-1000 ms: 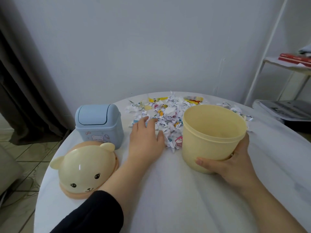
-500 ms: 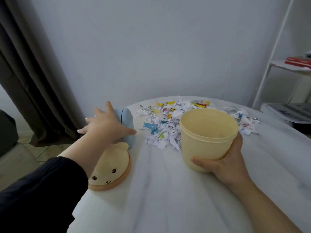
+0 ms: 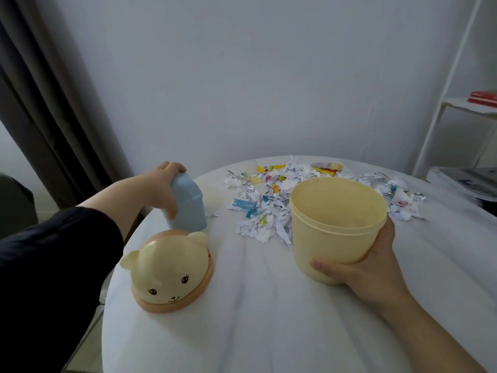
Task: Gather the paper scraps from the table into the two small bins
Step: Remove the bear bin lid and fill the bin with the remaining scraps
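Scraps (image 3: 258, 227) behind right bin (image 3: 330, 243), lid (image 3: 166, 267) front-left

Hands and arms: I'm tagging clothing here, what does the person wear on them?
The left arm has a dark, near-black sleeve ending short of the wrist; the left hand is bare. The right hand and forearm show no sleeve, glove or watch.

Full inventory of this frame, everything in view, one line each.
yellow bin: 1, pale yellow, open, table right of centre
blue bin: 1, light blue, table's left edge
bear lid: 1, cream with peach rim, table front left
paper scraps: one pile, white and multicoloured, behind yellow bin
table: 1, white, centre
curtain: 1, dark grey, left
shelf: 1, white, far right
red book: 1, red, on shelf
left hand: 1, grips blue bin's top
right hand: 1, holds yellow bin's base
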